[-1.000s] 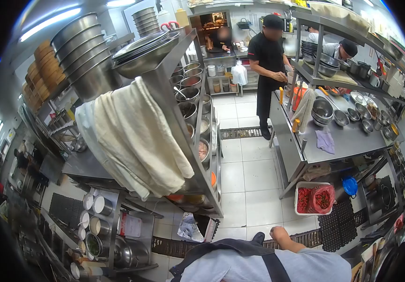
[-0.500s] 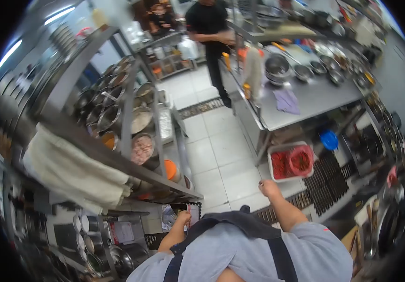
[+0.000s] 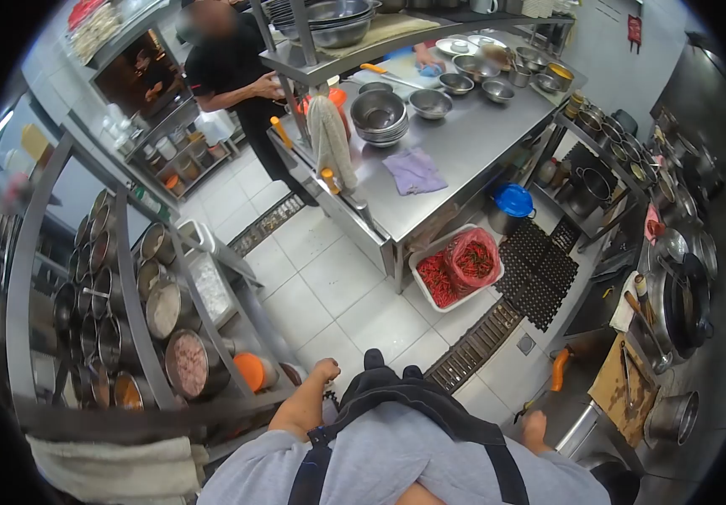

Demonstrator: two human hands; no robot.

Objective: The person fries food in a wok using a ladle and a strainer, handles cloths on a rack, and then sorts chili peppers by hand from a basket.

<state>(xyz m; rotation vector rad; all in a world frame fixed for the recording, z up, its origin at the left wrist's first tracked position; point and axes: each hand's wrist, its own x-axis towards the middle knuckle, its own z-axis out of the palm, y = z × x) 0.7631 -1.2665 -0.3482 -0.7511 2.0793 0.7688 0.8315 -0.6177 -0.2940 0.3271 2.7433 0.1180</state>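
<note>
My left hand (image 3: 326, 370) hangs low with its fingers curled in, beside the metal shelf rack, and nothing shows in it. Closest to it is an orange container (image 3: 252, 370) on the rack's lower level. My right hand (image 3: 535, 429) is down at my side with its fingers bent inward, near the edge of the stove counter, and no object shows in it. An orange handle (image 3: 560, 370) sticks up just beyond that hand. Ahead on the floor, a white crate (image 3: 427, 286) holds red chillies (image 3: 437, 276) and a red bag of chillies (image 3: 472, 257).
A steel table (image 3: 455, 160) bears stacked metal bowls (image 3: 380, 116) and a purple cloth (image 3: 414, 172). A co-worker (image 3: 232, 76) in black stands at its left end. Pots line the rack at left. A drain grate (image 3: 472, 341) and black mats (image 3: 539, 269) cover parts of the floor.
My view has turned to the right, so the rack has shifted left and the stove side shows more. My right hand has dropped back toward my side; my left has swung forward.
</note>
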